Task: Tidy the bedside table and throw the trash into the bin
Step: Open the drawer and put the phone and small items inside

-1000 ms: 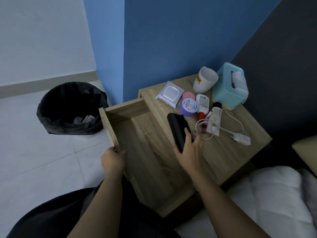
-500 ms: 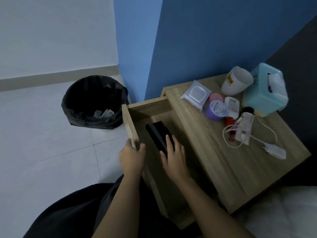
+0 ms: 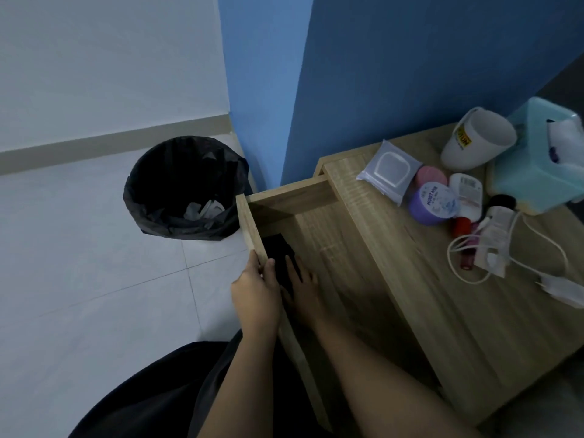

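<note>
Drawer [image 3: 319, 235] of the bedside worktop [image 3: 442, 311] stands pulled out toward the left. Left hand [image 3: 254, 290] grips the drawer's front panel at its top edge, fingers curled over the board; grip closed on the panel. Right hand [image 3: 303, 295] lies inside the drawer, fingers flat on a black case [image 3: 279, 256] that rests on the drawer floor against the front panel; whether the right grip holds the case or only presses it, cannot tell. Worktop surface, far right side: white cup [image 3: 477, 140] tilted against a teal tissue box [image 3: 537, 172]; wet-wipes pack [image 3: 390, 169] lying flat, left of the cup; purple jar [image 3: 431, 203] just near of a pink round item [image 3: 431, 176]; a white tube [image 3: 467, 192] beside the jar. Near of these, a white charger cable [image 3: 455, 263] looped around small cosmetics, its plug [image 3: 562, 287] at the right edge. Bin [image 3: 186, 188], black-lined, stands on the tiled floor left of the drawer, close to the blue wall corner; some pale scraps lie at its bottom. Dark clothing of the person fills the near lower edge.
</note>
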